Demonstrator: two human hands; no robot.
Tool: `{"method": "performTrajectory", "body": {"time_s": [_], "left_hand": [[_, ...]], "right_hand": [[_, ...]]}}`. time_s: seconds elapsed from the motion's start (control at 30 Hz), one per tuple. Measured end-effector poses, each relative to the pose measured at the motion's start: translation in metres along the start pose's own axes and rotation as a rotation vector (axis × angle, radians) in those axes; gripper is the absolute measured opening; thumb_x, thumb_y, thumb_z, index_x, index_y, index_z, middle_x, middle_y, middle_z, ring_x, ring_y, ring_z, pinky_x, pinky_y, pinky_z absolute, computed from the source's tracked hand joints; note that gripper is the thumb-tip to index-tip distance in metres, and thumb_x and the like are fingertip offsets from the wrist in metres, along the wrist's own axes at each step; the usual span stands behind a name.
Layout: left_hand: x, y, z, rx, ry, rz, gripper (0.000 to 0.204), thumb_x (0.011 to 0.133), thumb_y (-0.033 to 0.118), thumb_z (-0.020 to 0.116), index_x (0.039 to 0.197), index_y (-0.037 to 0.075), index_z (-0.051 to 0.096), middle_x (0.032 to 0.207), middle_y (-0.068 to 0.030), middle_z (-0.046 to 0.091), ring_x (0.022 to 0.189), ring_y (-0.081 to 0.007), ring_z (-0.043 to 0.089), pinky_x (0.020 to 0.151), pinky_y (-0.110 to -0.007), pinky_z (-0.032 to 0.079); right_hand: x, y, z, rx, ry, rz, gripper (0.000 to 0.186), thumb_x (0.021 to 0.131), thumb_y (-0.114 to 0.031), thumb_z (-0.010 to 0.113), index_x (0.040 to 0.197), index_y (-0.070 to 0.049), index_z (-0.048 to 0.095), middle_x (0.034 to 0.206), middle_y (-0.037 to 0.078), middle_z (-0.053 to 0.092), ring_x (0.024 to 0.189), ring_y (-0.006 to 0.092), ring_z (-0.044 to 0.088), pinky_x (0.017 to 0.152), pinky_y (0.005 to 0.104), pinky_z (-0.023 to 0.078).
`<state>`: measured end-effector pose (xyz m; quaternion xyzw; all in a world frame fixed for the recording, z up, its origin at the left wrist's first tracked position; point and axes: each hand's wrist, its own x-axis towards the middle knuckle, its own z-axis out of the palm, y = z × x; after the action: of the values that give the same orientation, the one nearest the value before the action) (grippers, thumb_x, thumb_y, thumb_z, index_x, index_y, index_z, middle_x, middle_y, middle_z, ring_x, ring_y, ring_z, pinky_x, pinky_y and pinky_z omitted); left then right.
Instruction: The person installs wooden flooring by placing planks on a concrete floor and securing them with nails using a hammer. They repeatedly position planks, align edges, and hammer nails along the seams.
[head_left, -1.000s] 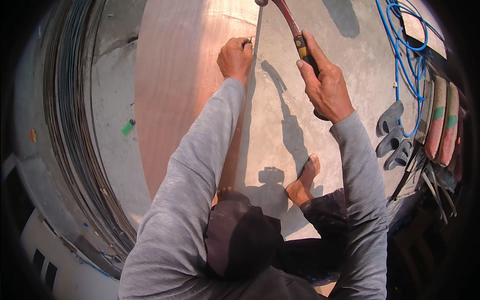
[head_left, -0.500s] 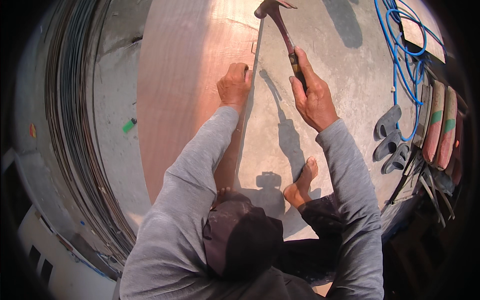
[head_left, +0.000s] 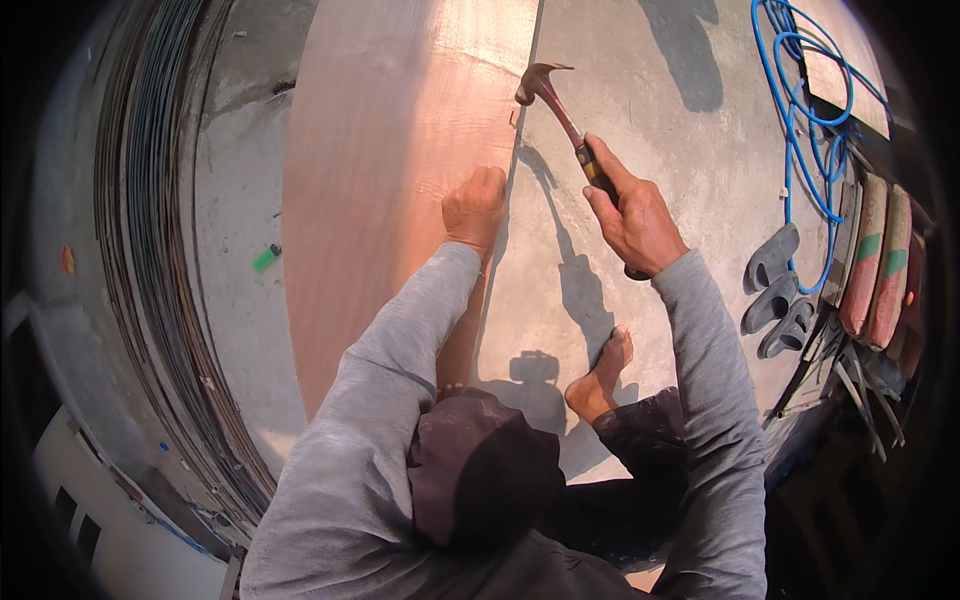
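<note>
A claw hammer [head_left: 562, 118] with a reddish metal neck and a dark grip is held in my right hand [head_left: 643, 228], fingers wrapped round the handle. Its head hangs by the right edge of a long reddish-brown plywood sheet [head_left: 350, 200]. On that sheet, close to the same edge, my left hand [head_left: 472, 212] rests with its fingers curled closed. What those fingers hold, if anything, is hidden. A small thin mark or bent piece [head_left: 513, 117] shows at the edge beyond my left hand, too small to name.
Long dark rods [head_left: 150, 200] lie bundled at left, with a small green object [head_left: 267, 258] between them and the sheet. On the right are a coiled blue hose [head_left: 788, 140], grey slippers [head_left: 772, 303] and stacked red-and-green sacks [head_left: 872, 262]. My bare foot [head_left: 603, 375] stands on concrete.
The hammer and my right hand have come lower in view, nearer to me, and slightly right. My left hand stays closed at the sheet's edge; the whole view has shifted slightly.
</note>
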<state>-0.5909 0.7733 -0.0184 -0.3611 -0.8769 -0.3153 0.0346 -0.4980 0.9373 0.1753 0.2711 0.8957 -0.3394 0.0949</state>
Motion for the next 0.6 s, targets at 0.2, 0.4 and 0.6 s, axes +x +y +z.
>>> {"method": "performTrajectory", "body": {"time_s": [0.2,0.4,0.6], "left_hand": [[-0.004,0.000,0.001,0.013,-0.043,-0.012,0.013,0.089,0.016,0.064,0.080,0.016,0.054,0.073,-0.0051,0.059,0.059,-0.0292,0.063,0.049,-0.043,0.047],[-0.007,0.001,0.003,0.021,-0.048,-0.009,0.013,0.090,0.017,0.063,0.081,0.017,0.055,0.074,-0.0046,0.059,0.058,-0.0289,0.063,0.049,-0.044,0.048],[-0.003,-0.001,0.002,0.013,-0.027,0.004,0.012,0.089,0.016,0.064,0.081,0.017,0.056,0.073,-0.0047,0.058,0.057,-0.0277,0.062,0.049,-0.043,0.048]], "right_hand": [[0.001,-0.021,0.007,0.433,0.385,-0.006,0.069,0.098,-0.004,0.059,0.161,-0.015,0.032,0.093,0.020,0.072,0.080,0.0288,0.074,0.070,0.0404,0.057],[-0.007,-0.009,0.002,0.140,0.080,0.042,0.067,0.100,-0.007,0.057,0.162,-0.012,0.031,0.102,0.023,0.072,0.084,0.0268,0.073,0.076,0.0387,0.057],[-0.010,0.005,0.027,0.217,0.314,-0.100,0.079,0.098,-0.003,0.058,0.164,-0.018,0.017,0.100,0.021,0.072,0.074,0.0288,0.072,0.074,0.0401,0.057]]}}
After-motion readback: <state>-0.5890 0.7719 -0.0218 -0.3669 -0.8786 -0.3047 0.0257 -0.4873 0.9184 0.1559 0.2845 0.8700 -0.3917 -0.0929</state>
